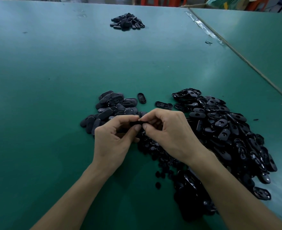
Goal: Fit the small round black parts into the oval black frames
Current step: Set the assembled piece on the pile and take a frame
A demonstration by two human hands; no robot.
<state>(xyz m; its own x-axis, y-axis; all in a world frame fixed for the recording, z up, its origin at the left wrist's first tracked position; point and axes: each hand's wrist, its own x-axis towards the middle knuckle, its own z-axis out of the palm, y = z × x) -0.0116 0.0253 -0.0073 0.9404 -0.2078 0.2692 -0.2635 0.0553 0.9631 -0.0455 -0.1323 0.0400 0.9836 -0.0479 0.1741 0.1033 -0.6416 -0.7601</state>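
My left hand [115,136] and my right hand [168,131] meet above the green table, fingertips together. Between them they pinch one oval black frame [136,124], mostly hidden by the fingers. Whether a round part sits in it I cannot tell. Small round black parts [153,147] lie scattered under and behind my right hand. A big heap of oval black frames [228,130] spreads to the right. A smaller pile of oval pieces [110,107] lies just beyond my left hand.
A third pile of black pieces [127,22] sits far back on the green table [54,80]. Two single frames [141,97] lie between the near piles. A seam with a rope and tape [220,39] runs along the right, where another table adjoins.
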